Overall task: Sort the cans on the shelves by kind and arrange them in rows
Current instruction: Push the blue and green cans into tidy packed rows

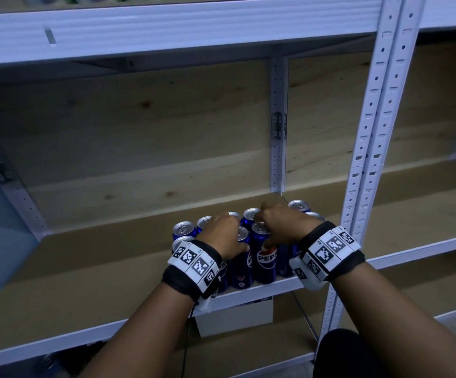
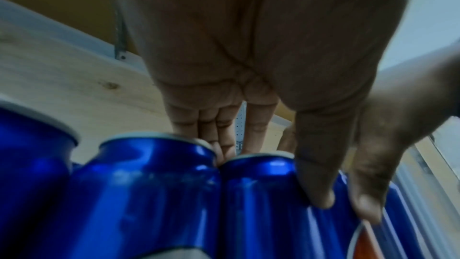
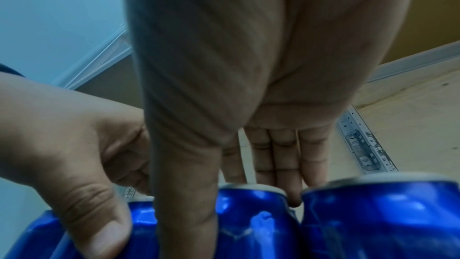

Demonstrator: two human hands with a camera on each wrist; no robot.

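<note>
Several blue Pepsi cans point(image 1: 184, 230) stand bunched together at the front edge of the wooden shelf point(image 1: 106, 266). My left hand point(image 1: 229, 236) comes down over one can point(image 1: 242, 266), with the fingers behind it and the thumb on its front. In the left wrist view the left hand point(image 2: 271, 176) pinches this can point(image 2: 259, 210). My right hand point(image 1: 276, 225) holds the neighbouring can with the logo point(image 1: 265, 259) the same way. In the right wrist view the right hand point(image 3: 236, 208) has its thumb in front of that can point(image 3: 254, 229) and its fingers behind. The two thumbs are side by side.
A white perforated upright point(image 1: 363, 159) rises just right of the cans. The white edge of the upper shelf point(image 1: 167, 25) runs overhead. A white box point(image 1: 235, 319) sits on the level below. A wooden back panel point(image 1: 139, 132) closes the shelf.
</note>
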